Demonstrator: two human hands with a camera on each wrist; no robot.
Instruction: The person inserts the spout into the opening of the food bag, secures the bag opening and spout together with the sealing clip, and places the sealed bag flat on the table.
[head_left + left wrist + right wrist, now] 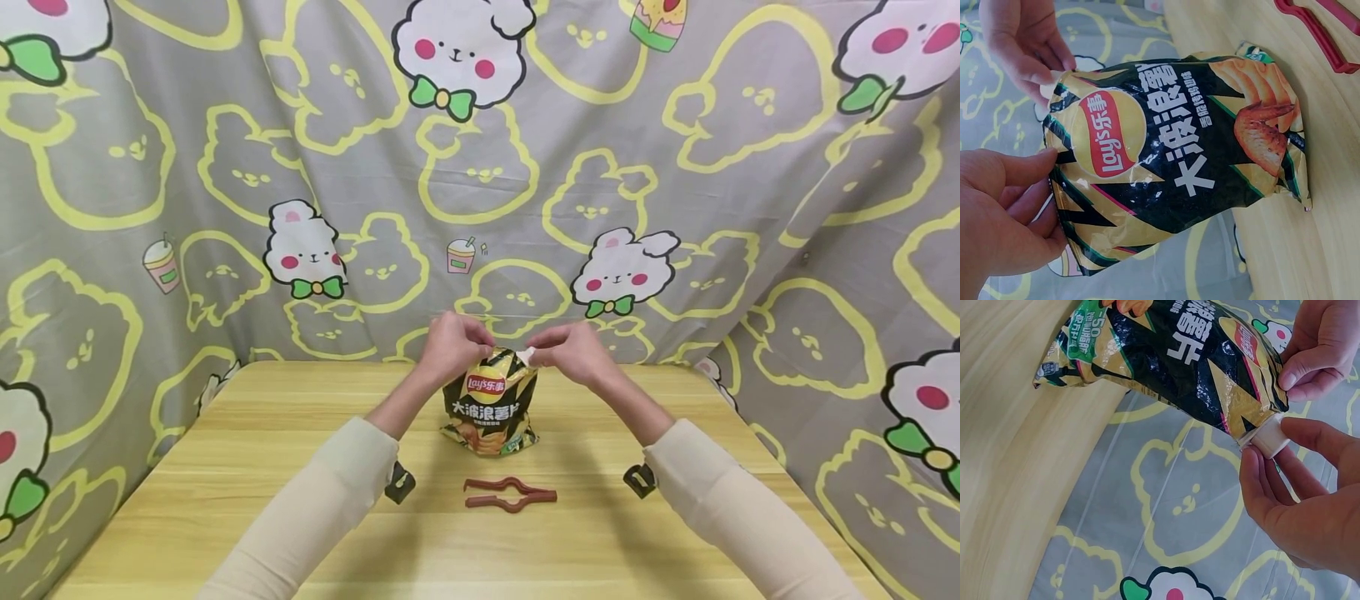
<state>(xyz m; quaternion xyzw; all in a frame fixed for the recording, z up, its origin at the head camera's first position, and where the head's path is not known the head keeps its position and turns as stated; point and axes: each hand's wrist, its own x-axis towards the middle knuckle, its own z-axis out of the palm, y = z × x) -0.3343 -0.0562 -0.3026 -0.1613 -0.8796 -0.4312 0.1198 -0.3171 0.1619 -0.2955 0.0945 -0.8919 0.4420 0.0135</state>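
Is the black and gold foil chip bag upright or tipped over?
Upright: in the head view, the bag has its bottom edge toward the yellowish wooden tabletop and its top edge uppermost.

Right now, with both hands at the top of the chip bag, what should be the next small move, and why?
Probably the right hand should nudge its white gadget along the top edge of the chip bag towards the left hand: the gadget sits at one top corner, and the left hand pinches the same edge farther along.
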